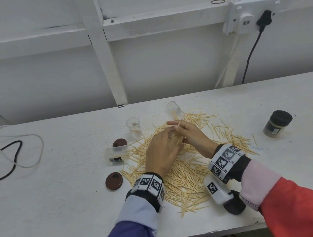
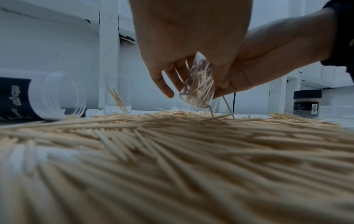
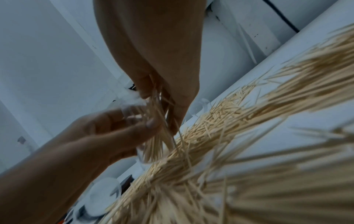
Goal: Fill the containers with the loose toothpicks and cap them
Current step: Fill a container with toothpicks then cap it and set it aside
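Over the middle of the white table (image 1: 61,192), both hands meet above a wide spread of loose toothpicks (image 1: 188,182). The left hand (image 1: 161,151) has its fingers curled round a small clear container (image 2: 198,89), which it holds tilted, base down and just above the spread; the container is partly filled with toothpicks. The right hand (image 1: 191,135) pinches a bunch of toothpicks (image 3: 159,115) at the mouth of that container, thumb and fingers closed on the bunch; a few sticks hang down from the grip and reach the spread. Beyond the hands, an upright clear container (image 1: 134,128) stands at the far left edge of the spread with a few toothpicks inside, and a second clear container (image 1: 174,108) stands at the far edge, leaning, with some sticks in it. A third clear container (image 1: 116,154), bearing a dark label, lies on its side just left of the spread. Two brown lids rest on the table: one (image 1: 119,143) between the upright and the lying container, the other (image 1: 114,181) nearer the person, left of the spread. Well apart to the right stands a capped jar (image 1: 278,123) with a black lid, filled with toothpicks. A black cable (image 1: 6,159) lies at the table's left end.
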